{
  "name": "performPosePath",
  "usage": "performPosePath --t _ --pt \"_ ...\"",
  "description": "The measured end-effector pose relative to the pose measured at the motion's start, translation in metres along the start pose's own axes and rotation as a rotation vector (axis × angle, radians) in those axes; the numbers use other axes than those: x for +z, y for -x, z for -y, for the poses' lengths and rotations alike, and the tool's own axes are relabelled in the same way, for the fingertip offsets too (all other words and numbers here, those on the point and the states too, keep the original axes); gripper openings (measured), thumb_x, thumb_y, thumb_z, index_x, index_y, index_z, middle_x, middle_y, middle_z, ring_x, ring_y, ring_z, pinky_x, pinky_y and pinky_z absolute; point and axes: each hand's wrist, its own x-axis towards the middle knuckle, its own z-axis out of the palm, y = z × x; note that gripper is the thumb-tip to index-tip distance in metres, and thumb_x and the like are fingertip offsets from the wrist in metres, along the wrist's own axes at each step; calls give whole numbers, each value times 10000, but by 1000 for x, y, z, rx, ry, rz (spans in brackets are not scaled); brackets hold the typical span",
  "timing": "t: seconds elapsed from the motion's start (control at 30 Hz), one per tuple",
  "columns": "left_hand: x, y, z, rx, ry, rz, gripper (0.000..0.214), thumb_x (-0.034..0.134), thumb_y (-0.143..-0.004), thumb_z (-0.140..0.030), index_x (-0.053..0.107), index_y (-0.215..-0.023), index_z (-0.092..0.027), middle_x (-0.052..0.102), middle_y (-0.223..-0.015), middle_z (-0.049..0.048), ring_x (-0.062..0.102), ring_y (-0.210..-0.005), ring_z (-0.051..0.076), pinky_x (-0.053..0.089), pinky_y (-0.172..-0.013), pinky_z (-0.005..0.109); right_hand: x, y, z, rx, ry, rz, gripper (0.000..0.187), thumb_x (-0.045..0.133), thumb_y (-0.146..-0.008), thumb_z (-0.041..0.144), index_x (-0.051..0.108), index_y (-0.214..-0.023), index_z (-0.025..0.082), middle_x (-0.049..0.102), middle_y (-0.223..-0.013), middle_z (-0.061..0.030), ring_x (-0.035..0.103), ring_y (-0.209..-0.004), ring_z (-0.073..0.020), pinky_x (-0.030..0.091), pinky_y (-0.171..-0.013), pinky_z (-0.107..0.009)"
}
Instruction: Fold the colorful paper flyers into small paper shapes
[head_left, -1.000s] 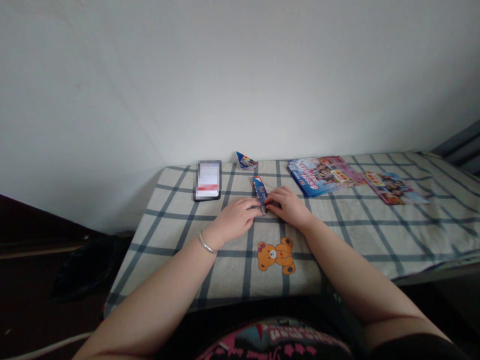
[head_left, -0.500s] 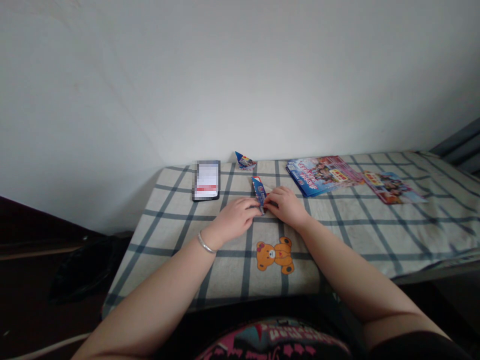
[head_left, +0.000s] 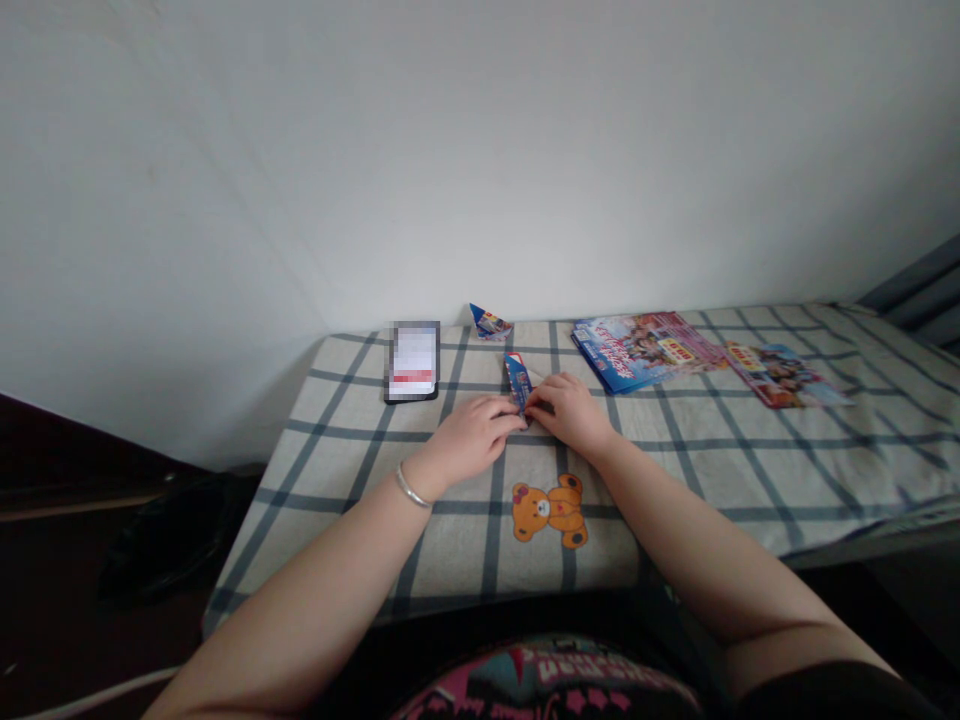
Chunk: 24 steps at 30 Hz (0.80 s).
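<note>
A narrow piece of folded paper [head_left: 517, 376], printed blue with a red and white end, lies on the checked cloth between my hands. My left hand [head_left: 474, 436], with a silver bangle at the wrist, presses its fingertips on the paper's left side and near end. From the right, my right hand [head_left: 571, 412] pinches the paper's near edge between thumb and fingers. Part of the paper is hidden under my fingers. Just beyond, a folded paper piece [head_left: 491, 323] in the same print stands near the wall.
On the left of the checked tablecloth [head_left: 352, 470] lies a phone [head_left: 412, 362] with a blurred screen. A stack of printed flyers [head_left: 637, 350] and a single flyer [head_left: 791, 375] lie to the right. The wall [head_left: 480, 160] bounds the table's far edge.
My right hand has shifted slightly left along the folded paper, and less of the paper's right side shows beside it. My left hand stays nearly in place.
</note>
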Motion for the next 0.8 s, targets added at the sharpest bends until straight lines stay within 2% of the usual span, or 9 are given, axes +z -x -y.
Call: performPosePath --t 0.4,0.57,0.8 --pt "-1 2 -2 -26 -12 39 321 509 -877 -97 635 -1137 -236 566 -1157 71 521 -1146 230 466 -988 448 2 0 0 -13 -26 -20 41 666 -829 223 693 -861 222 658 -864 -40 543 -910 -216 430 -861 -362" --pt "-1 1 -3 -18 -8 22 264 520 -861 -98 650 -1050 -230 565 -1141 66 530 -1126 227 468 -985 455 2 -2 3 49 65 -6 99 610 -859 202 687 -913 233 657 -943 -51 551 -930 -231 430 -860 -372" --pt "-1 1 -4 -26 -25 34 243 532 -862 -110 644 -1049 -220 561 -1155 72 521 -1140 233 458 -993 445 1 -2 6 143 213 -46 100 594 -868 240 652 -949 230 641 -985 -77 538 -966 -264 414 -841 -383"
